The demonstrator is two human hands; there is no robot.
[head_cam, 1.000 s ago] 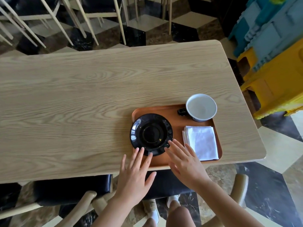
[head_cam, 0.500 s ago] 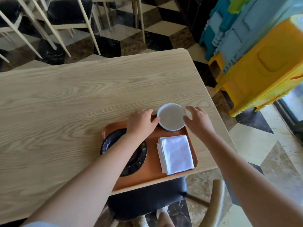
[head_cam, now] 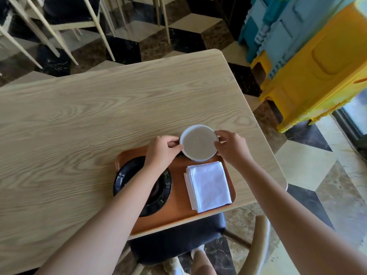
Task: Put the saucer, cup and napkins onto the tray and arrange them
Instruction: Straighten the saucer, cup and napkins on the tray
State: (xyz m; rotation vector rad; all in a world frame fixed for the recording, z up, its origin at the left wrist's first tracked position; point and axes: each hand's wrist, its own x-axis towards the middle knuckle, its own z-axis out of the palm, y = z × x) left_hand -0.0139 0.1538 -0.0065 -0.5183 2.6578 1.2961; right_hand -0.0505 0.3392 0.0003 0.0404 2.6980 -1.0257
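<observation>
An orange-brown tray (head_cam: 178, 213) lies at the near edge of the wooden table (head_cam: 89, 120). A black saucer (head_cam: 124, 177) rests on its left half, partly hidden under my left forearm. A stack of white napkins (head_cam: 208, 185) lies on its right half. The white cup (head_cam: 199, 143) stands at the tray's far right corner, seen from above, its dark handle hidden behind my left hand. My left hand (head_cam: 161, 150) grips the cup's left side and my right hand (head_cam: 231, 147) pinches its right rim.
A black-seated chair (head_cam: 178, 241) stands under the table's near edge, with my feet below. Pale wooden chair legs (head_cam: 95, 22) stand beyond the table. Stacked yellow and blue plastic stools (head_cam: 309, 56) fill the right side. The table's right edge is close to the tray.
Both hands left the saucer at the tray's near side and reached forward to the cup. They have closed on it from both sides. The camera has moved closer.
</observation>
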